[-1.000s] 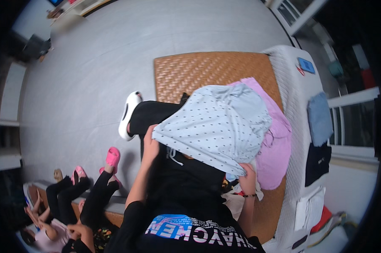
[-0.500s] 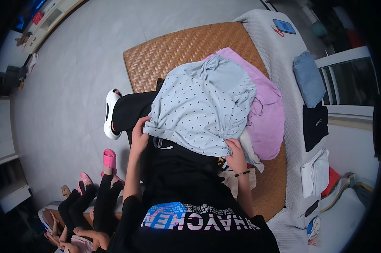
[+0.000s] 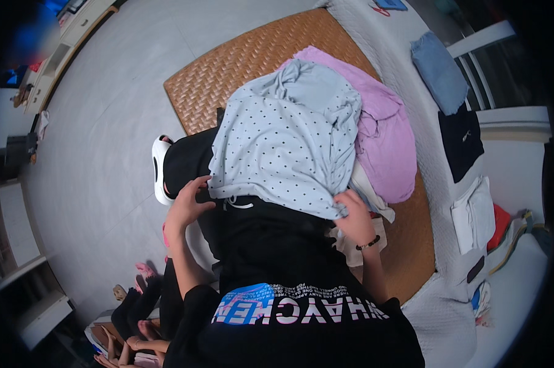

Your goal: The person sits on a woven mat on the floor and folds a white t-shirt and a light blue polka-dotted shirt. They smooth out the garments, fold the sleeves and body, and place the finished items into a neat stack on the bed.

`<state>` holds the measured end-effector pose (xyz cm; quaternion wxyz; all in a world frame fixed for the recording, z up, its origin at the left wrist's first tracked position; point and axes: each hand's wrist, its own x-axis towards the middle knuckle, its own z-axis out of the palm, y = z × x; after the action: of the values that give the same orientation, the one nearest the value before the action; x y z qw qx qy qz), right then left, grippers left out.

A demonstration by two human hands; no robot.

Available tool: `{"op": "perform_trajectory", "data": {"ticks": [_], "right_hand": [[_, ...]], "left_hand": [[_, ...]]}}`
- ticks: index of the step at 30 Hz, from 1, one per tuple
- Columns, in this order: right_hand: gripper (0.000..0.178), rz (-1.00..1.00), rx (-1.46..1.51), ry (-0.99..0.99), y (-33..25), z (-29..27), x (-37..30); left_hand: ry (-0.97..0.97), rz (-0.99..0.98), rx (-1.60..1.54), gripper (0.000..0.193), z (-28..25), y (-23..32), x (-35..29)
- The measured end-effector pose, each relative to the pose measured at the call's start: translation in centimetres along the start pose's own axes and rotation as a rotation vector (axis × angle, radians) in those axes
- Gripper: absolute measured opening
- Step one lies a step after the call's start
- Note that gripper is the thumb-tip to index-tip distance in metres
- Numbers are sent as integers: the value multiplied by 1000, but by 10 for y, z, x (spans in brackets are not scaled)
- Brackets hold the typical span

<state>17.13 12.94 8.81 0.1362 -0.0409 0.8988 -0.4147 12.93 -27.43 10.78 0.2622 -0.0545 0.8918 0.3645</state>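
Left of the woven mat (image 3: 212, 86) stand a white shoe (image 3: 159, 167) and a person's left hand (image 3: 188, 203), its thumb and fingers parted at the edge of a dotted top (image 3: 283, 141); fingertip contact cannot be told. The top spreads partly over the mat. Above the mat, the right hand (image 3: 353, 218) pinches the top's near corner. A pink garment (image 3: 388, 147) lies on the mat, jeans (image 3: 439, 73) right of it.

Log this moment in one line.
left hand: open, at shirt edge | right hand: gripping shirt corner | shirt: dotted, far end bunched | pink garment: partly under shirt, on mat
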Motion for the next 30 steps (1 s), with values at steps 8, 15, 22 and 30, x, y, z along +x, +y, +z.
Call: {"op": "perform_trajectory", "data": {"ticks": [8,15,22,30], "right_hand": [[33,-347,-11,-482,-60,53,-16],[48,-427,128,-565,-56,9,21],[31,-233,362,218,-36,-4,178],[18,-326,-249,74,-36,28,194]], "left_hand": [[219,645,25,49,64,119,42],[464,812,402,12,107,106,88],[266,887,309,5,93,106,60],[149,746,-67,16,70,95,21]]}}
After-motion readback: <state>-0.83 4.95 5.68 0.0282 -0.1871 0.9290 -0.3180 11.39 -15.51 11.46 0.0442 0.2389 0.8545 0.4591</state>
